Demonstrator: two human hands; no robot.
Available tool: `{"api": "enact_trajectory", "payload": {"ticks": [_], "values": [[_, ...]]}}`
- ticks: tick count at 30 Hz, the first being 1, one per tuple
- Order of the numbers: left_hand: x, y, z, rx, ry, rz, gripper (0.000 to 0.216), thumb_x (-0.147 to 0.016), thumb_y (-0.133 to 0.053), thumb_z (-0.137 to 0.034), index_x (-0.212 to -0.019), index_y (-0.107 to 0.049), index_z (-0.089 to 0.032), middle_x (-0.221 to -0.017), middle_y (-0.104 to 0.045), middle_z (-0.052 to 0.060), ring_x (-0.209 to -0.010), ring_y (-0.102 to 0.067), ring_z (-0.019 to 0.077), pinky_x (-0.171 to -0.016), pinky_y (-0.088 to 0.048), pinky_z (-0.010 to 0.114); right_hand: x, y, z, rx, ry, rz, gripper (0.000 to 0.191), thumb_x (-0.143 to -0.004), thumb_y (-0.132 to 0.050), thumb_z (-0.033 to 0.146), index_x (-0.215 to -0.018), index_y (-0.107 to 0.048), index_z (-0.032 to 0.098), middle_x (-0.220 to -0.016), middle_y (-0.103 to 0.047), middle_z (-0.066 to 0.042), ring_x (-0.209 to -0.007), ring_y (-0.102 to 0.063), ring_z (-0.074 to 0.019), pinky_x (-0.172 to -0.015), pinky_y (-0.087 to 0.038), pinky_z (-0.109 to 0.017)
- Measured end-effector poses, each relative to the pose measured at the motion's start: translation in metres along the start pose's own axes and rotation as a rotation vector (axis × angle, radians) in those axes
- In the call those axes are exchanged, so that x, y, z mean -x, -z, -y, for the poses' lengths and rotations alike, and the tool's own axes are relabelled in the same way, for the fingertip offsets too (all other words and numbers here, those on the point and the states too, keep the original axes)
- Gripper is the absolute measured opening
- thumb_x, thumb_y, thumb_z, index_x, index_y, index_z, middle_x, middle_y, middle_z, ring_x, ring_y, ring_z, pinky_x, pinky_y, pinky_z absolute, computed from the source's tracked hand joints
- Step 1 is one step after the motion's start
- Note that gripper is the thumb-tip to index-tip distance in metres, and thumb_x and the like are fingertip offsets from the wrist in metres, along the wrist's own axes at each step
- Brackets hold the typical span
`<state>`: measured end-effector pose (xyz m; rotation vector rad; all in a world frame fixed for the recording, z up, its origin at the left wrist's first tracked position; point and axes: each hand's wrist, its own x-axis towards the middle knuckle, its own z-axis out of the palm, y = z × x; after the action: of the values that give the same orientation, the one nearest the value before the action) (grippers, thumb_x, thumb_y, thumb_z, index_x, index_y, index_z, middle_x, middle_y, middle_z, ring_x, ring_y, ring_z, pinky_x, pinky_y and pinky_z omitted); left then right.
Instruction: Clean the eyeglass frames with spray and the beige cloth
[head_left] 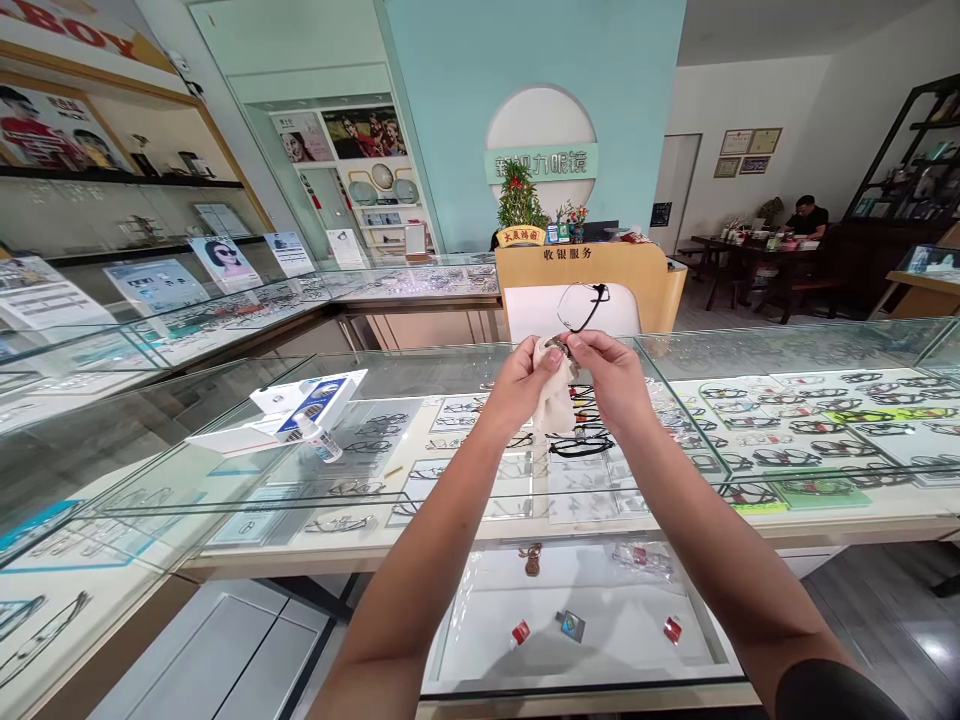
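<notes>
both hands rub glasses (579, 308) with cloth (553, 400); desk (585, 275) sign perhaps reads "收银服务".

One lens of the glasses (579, 312) hiding behind the white cloth (553, 395), fingertips burying in its folds, frames under the desk (225, 480) glass blurring, both elbows running off the bottom edge

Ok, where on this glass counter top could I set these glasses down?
The counter top is bare under the left hand and right hand, which hold the glasses and cloth. It is also bare to the right. The left is crowded by a white box and small bottle.
</notes>
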<state>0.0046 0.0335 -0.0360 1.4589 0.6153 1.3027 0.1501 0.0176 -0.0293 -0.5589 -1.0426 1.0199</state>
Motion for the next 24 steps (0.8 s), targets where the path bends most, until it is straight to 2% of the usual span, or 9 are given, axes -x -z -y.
{"api": "enact_trajectory", "payload": {"ticks": [5, 11, 16, 24], "values": [[0.002, -0.004, -0.002, -0.01, -0.002, -0.001, 0.058, -0.079, -0.087, -0.067, -0.093, -0.057, -0.02, -0.078, -0.059, -0.004, -0.066, -0.052, 0.0097, -0.06, -0.041, 0.022, -0.001, 0.001, -0.001, 0.037, 0.024, -0.011, 0.027, -0.069, -0.095, 0.05, -0.08, -0.085, 0.027, -0.098, -0.078, -0.003, -0.095, -0.068, -0.0206, -0.093, -0.054, -0.036], [0.003, -0.005, -0.007, 0.082, 0.032, -0.006, 0.059, -0.074, -0.095, -0.058, -0.103, -0.062, -0.018, -0.082, -0.063, -0.003, -0.068, -0.055, 0.0086, -0.062, -0.043, 0.021, -0.002, 0.001, -0.003, -0.032, -0.048, 0.023, 0.036, -0.065, -0.097, 0.054, -0.082, -0.082, 0.026, -0.098, -0.081, -0.002, -0.092, -0.069, -0.0202, -0.09, -0.056, -0.035], [0.002, -0.005, -0.003, 0.124, 0.008, 0.01, 0.051, -0.078, -0.093, -0.054, -0.104, -0.068, -0.018, -0.079, -0.065, -0.003, -0.067, -0.057, 0.009, -0.062, -0.044, 0.021, -0.001, 0.001, 0.0, -0.038, -0.052, 0.089, 0.036, -0.066, -0.097, 0.055, -0.081, -0.079, 0.027, -0.096, -0.08, -0.001, -0.089, -0.067, -0.018, -0.087, -0.055, -0.033], [-0.001, -0.014, 0.002, 0.07, -0.056, -0.155, 0.048, -0.081, -0.087, -0.061, -0.1, -0.076, -0.018, -0.078, -0.072, 0.001, -0.066, -0.06, 0.0128, -0.063, -0.051, 0.025, 0.003, -0.004, -0.002, 0.06, 0.05, 0.113, 0.039, -0.077, -0.09, 0.059, -0.078, -0.07, 0.026, -0.093, -0.075, 0.0, -0.092, -0.064, -0.0187, -0.09, -0.052, -0.032]]}}
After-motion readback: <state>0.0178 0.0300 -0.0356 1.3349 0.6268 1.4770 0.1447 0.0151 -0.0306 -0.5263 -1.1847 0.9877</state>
